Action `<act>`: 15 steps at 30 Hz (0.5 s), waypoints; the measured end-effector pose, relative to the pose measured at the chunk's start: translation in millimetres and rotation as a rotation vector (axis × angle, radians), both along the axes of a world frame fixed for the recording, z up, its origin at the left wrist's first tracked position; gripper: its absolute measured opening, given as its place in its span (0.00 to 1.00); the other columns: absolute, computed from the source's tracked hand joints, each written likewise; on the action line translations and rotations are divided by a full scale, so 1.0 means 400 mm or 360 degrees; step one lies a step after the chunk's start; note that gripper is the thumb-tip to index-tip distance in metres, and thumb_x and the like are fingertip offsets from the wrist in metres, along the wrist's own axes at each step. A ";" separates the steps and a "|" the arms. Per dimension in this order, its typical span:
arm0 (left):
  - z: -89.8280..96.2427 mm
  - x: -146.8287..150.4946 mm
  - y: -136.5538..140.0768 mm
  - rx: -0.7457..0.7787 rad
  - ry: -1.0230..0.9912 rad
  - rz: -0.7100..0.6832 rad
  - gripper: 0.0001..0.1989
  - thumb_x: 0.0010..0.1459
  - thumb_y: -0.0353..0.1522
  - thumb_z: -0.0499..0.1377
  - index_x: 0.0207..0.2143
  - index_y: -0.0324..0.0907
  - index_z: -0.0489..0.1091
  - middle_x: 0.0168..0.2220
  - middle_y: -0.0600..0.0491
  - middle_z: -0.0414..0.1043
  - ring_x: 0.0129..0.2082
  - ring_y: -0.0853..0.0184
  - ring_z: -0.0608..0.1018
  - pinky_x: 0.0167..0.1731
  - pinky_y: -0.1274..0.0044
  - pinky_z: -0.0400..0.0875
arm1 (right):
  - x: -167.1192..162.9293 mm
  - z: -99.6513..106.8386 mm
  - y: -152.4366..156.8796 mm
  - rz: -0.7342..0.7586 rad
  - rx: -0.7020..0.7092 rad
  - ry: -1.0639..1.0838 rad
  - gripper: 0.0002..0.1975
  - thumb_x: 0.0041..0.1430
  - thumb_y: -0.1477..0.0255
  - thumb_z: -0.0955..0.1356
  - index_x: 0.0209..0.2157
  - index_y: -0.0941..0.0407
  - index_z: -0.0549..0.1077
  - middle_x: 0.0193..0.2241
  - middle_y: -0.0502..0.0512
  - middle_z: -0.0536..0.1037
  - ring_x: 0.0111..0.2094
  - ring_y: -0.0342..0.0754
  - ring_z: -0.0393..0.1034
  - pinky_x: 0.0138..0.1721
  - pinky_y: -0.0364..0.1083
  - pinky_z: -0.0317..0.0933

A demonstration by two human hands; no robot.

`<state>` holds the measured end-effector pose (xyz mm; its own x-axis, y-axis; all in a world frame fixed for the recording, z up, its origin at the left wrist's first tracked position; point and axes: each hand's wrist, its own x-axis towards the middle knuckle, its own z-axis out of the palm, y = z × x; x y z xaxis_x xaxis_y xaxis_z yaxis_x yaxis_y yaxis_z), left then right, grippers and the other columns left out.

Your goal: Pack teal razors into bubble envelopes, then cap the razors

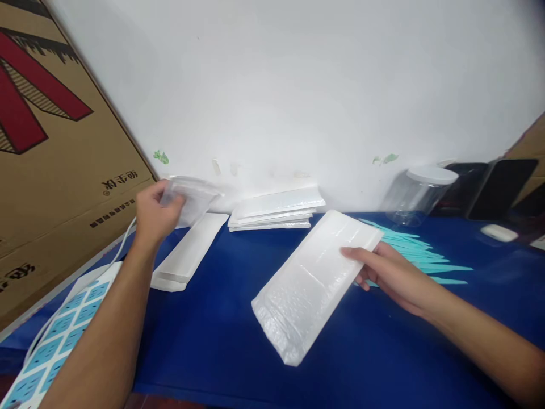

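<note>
My right hand [381, 270] is closed on the edge of a white packet [313, 284] in glossy clear plastic, thumb on top. The packet tilts over the blue table, its crinkled end toward me. At the left, my left hand [159, 210] pinches clear plastic bags [193, 199], slightly blurred; I cannot tell how many. Below them a long white packet [191, 253] lies flat on the table. Between my hands, a stack of similar white packets [275, 210] rests against the wall.
Several turquoise flat strips [426, 258] lie fanned out behind my right hand. A clear jar with a white lid [432, 175], a dark phone-like slab [502, 187] and a small white case [499, 232] stand farther right. A power strip [63, 335] and large cardboard box [63, 170] flank the left.
</note>
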<state>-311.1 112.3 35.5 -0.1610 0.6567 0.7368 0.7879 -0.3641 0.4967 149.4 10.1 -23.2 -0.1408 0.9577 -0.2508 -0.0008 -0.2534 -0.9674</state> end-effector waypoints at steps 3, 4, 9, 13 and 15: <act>0.028 -0.007 -0.014 -0.0018 -0.0375 -0.0312 0.08 0.53 0.37 0.63 0.34 0.44 0.75 0.44 0.51 0.82 0.48 0.58 0.81 0.47 0.67 0.77 | 0.004 -0.003 0.005 0.0006 0.0004 -0.0023 0.24 0.54 0.52 0.81 0.39 0.57 0.78 0.31 0.53 0.77 0.25 0.42 0.66 0.24 0.44 0.60; 0.037 -0.013 -0.022 -0.0103 -0.0480 -0.0448 0.07 0.53 0.38 0.64 0.32 0.45 0.75 0.48 0.49 0.83 0.52 0.56 0.81 0.47 0.66 0.78 | 0.006 -0.005 0.006 0.0016 0.0008 -0.0028 0.24 0.54 0.52 0.81 0.39 0.57 0.78 0.31 0.53 0.78 0.25 0.42 0.66 0.24 0.44 0.60; 0.048 -0.070 -0.060 -0.1155 -0.0388 -0.0826 0.17 0.45 0.46 0.75 0.32 0.45 0.84 0.70 0.47 0.70 0.51 0.47 0.84 0.32 0.71 0.81 | 0.008 -0.013 0.005 0.0062 0.0017 -0.0060 0.24 0.57 0.52 0.79 0.42 0.57 0.79 0.33 0.55 0.78 0.27 0.44 0.67 0.25 0.45 0.61; 0.025 -0.131 -0.053 -0.1644 0.0133 -0.0640 0.28 0.45 0.59 0.72 0.38 0.49 0.88 0.72 0.47 0.68 0.61 0.40 0.79 0.46 0.69 0.83 | 0.005 -0.008 0.000 0.0085 0.0030 -0.0086 0.25 0.56 0.51 0.80 0.41 0.57 0.78 0.33 0.55 0.78 0.26 0.43 0.67 0.24 0.45 0.60; 0.011 -0.153 -0.040 -0.1705 0.0098 -0.0484 0.31 0.42 0.61 0.72 0.37 0.48 0.87 0.71 0.46 0.69 0.63 0.40 0.77 0.53 0.68 0.81 | 0.002 -0.002 -0.002 0.0088 0.0030 -0.0081 0.25 0.55 0.51 0.80 0.40 0.57 0.78 0.31 0.54 0.77 0.25 0.43 0.66 0.24 0.45 0.60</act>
